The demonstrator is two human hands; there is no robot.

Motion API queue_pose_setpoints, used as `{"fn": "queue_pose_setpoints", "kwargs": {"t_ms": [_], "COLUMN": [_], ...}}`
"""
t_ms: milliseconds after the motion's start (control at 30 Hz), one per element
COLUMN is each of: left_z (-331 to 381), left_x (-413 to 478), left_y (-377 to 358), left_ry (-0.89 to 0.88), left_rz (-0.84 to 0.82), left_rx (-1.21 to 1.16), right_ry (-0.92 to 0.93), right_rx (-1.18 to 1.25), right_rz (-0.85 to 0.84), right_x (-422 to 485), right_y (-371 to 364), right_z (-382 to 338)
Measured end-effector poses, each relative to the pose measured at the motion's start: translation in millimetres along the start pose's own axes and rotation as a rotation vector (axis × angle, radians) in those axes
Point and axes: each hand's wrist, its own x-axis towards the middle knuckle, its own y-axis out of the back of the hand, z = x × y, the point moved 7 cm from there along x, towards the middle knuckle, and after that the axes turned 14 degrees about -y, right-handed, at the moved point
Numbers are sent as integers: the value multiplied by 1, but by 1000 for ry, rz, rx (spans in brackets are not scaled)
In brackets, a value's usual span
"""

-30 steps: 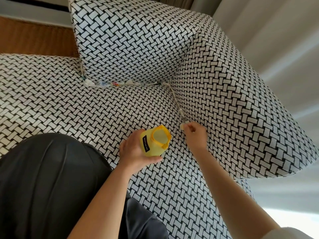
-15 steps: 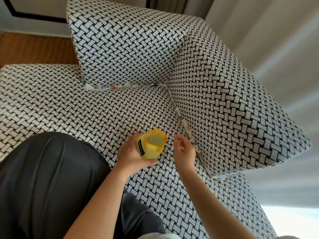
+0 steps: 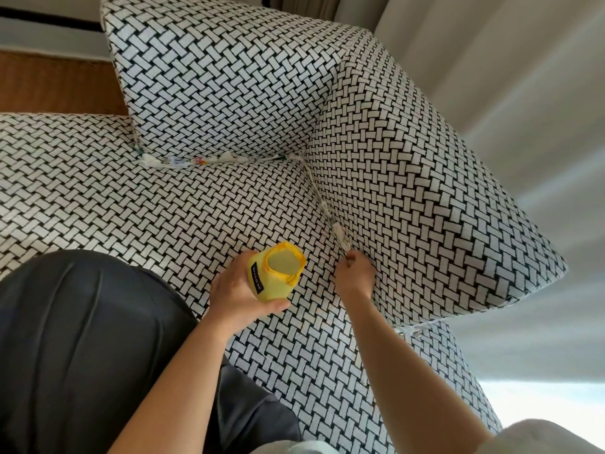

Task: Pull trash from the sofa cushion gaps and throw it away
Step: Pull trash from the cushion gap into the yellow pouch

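While my left hand point(image 3: 235, 298) grips the yellow cup point(image 3: 278, 283) above the seat cushion point(image 3: 163, 208), my right hand point(image 3: 355, 276) pinches the trash strip point(image 3: 339, 235) in the side gap. More wrappers point(image 3: 183, 160) line the back gap.

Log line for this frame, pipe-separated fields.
left hand holds yellow plastic container | right hand pinches white trash strip in side cushion gap | more scraps line back gap

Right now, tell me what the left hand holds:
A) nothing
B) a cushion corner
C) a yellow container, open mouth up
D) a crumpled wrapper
C: the left hand grips the yellow container, its open mouth facing up, while the right hand pinches trash at the cushion gap.
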Motion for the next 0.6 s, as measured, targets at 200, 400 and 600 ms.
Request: {"fn": "queue_pose_setpoints", "kwargs": {"t_ms": [200,400,600], "left_z": [-11,-13,-7], "left_x": [2,3,5], "left_y": [-4,-5,-8], "left_ry": [23,37,80], "left_rz": [-21,-19,-36], "left_rx": [-2,-16,3], "right_ry": [11,11,-48], "right_rx": [-249,-322,-248], "right_rz": [-5,-60,-196], "right_x": [11,12,16], "right_y": [-3,-5,-7], "right_z": [-7,-8,-7]}}
